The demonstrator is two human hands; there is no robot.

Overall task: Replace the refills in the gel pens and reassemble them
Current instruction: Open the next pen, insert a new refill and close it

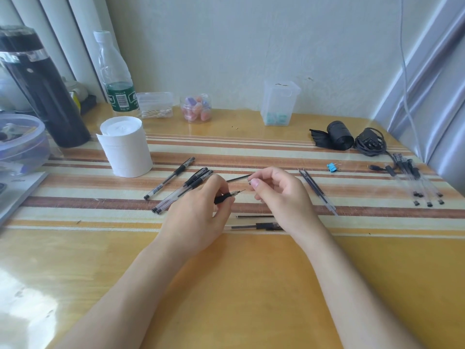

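My left hand [198,210] grips the black grip section of a gel pen [227,196], its metal tip pointing right and slightly up. Just right of it, my right hand [279,192] pinches the end of a thin black refill [239,178] between thumb and forefinger; the refill sticks out to the left. Between my wrists on the table lie another refill [254,216] and a clear pen part with a black piece [259,226]. Several assembled pens [183,191] lie left of my left hand, one capped pen [171,178] farther left. Spare refills [317,190] lie to the right.
Several clear pen barrels [422,182] lie at the far right by a blue binder clip [332,167], a black roll [338,138] and a coiled charger cable [370,142]. A tissue roll [124,147], a water bottle [115,74], a black flask [42,91] and small clear containers [279,104] stand behind.
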